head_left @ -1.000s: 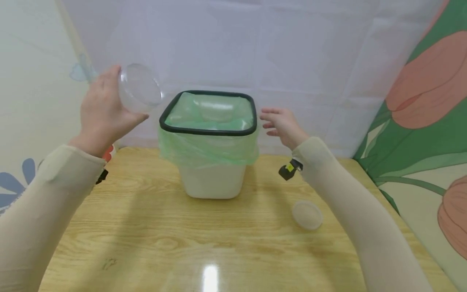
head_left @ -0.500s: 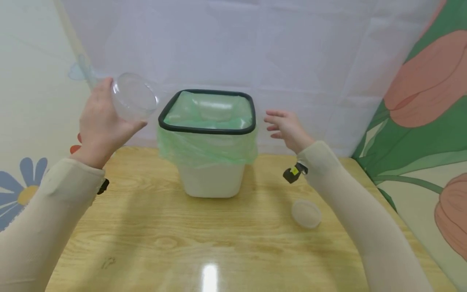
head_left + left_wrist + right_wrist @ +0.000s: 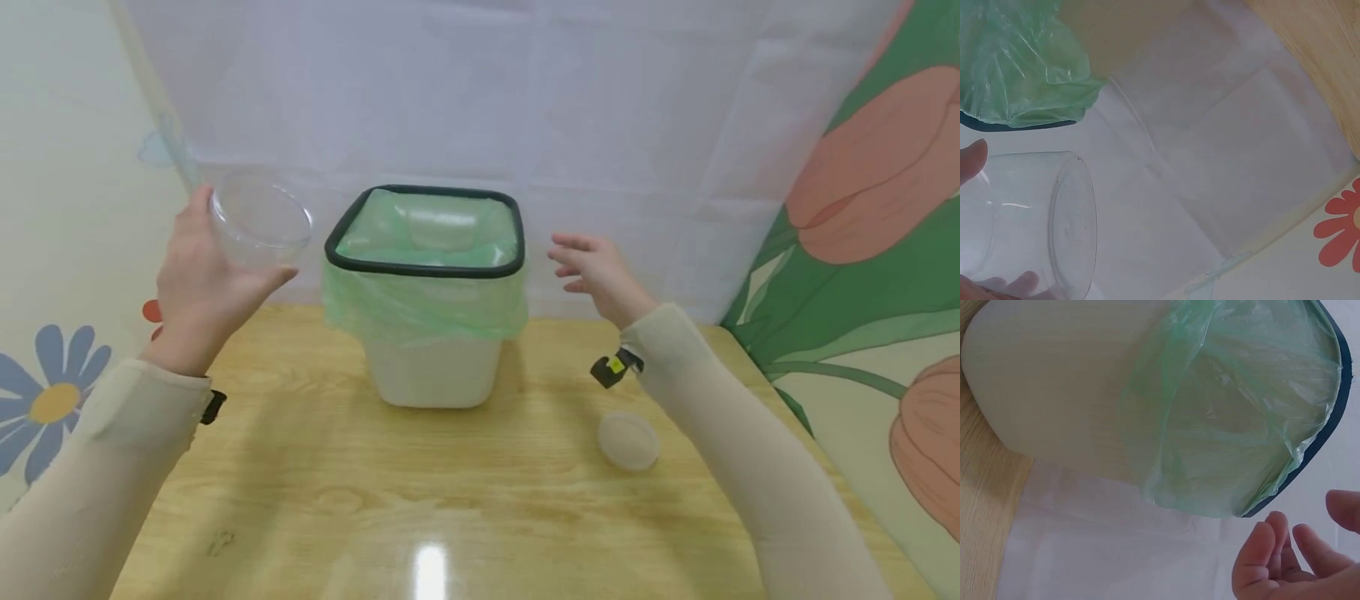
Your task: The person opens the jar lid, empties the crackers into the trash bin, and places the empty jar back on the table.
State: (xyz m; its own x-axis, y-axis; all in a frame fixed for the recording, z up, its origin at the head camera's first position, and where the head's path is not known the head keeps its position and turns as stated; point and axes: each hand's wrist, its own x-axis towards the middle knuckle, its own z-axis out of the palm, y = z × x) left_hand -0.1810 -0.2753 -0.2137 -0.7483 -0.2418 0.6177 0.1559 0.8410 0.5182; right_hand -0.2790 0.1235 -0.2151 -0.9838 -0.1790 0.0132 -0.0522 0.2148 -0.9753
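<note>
Held aloft left of the bin (image 3: 423, 292), just beside its black rim: a clear cup (image 3: 258, 223), gripped by the left hand (image 3: 202, 279) with fingers (image 3: 974, 161) curled round its wall and thumb underneath, mouth tilted up and toward the bin. Empty by the look of it, thin-walled and see-through, so probably very light, somewhat springy under a squeeze and apt to crack or buckle if pinched hard; smooth and likely slippery, best taken round the middle of the wall or near the stiffer base (image 3: 1072, 228), not by the thin lip. Right of the bin, near its rim but not touching: the right hand (image 3: 596, 271), fingers (image 3: 1257, 559) loosely spread and holding nothing. Bin itself white, square, lined with a green bag (image 3: 1235, 419) folded over the rim, standing at the back of the wooden surface (image 3: 315, 492). In front of the bin and to its right, flat on the surface: a small round lid (image 3: 628, 441), well apart from both hands. Behind the bin, a white sheet; flower prints to either side.
</note>
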